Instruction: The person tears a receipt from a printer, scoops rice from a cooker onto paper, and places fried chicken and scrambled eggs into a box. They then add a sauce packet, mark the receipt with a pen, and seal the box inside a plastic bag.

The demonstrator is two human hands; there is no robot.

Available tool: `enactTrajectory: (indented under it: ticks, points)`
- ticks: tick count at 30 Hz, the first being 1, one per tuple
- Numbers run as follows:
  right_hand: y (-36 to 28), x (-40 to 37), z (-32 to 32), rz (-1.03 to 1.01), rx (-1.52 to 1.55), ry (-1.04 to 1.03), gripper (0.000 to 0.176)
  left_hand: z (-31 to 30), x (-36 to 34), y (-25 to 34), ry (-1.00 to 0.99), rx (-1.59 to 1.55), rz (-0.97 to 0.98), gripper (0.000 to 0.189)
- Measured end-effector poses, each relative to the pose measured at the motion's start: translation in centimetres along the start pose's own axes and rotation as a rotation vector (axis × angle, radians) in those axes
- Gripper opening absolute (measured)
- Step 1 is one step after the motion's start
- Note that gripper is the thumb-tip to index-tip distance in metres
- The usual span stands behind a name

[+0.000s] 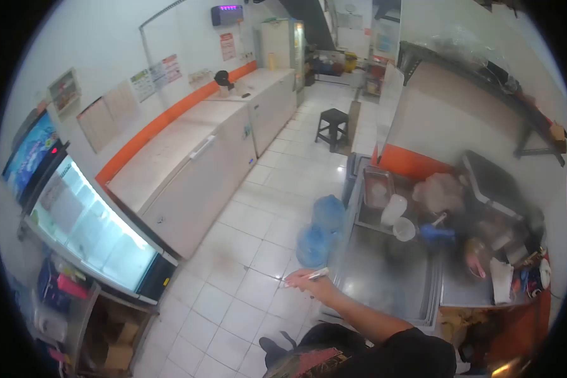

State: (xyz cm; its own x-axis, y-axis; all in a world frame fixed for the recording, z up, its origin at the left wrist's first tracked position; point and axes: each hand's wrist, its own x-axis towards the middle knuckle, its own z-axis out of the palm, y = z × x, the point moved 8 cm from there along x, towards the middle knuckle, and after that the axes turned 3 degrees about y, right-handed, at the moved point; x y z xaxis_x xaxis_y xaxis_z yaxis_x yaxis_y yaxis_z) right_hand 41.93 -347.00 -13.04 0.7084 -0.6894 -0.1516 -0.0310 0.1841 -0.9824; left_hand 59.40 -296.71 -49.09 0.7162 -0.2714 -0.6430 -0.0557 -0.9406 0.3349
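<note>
My right hand (304, 282) reaches out from a black sleeve at the lower right, over the tiled floor beside the steel counter. Its fingers are closed round a slim tool with a pale handle (319, 273); a thin dark tip seems to point left, but the kind is too small to tell. Two blue water jugs (313, 246) stand on the floor just beyond the hand. The steel counter (384, 277) lies to the right of the hand. My left hand is out of view.
White chest freezers (198, 183) line the left wall, with a lit glass-door fridge (88, 220) nearer. A black stool (332, 129) stands on the floor further back. A steel tray (379, 186), a white tub (405, 229) and a blue item (437, 233) sit on the counter.
</note>
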Motion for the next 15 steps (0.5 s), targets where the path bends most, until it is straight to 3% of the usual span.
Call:
enactTrajectory:
  ticks: [3,8,12,15]
  points:
    - [1.9,2.7,-1.6,0.010,0.157,0.332,0.026,-5.5,8.1,4.8,-0.023,0.005,0.085,0.017]
    - [3.3,6.9,-3.7,-0.023,0.245,0.567,0.029,-16.2,22.9,15.1,0.006,0.049,0.240,0.016]
    - [2.9,10.1,-6.8,-0.036,0.292,0.878,0.027,-25.8,37.6,26.0,0.115,0.072,0.399,0.015]
    - [6.1,14.6,-10.6,-0.031,0.354,0.993,0.027,-30.6,46.6,36.8,0.199,0.085,0.547,0.022]
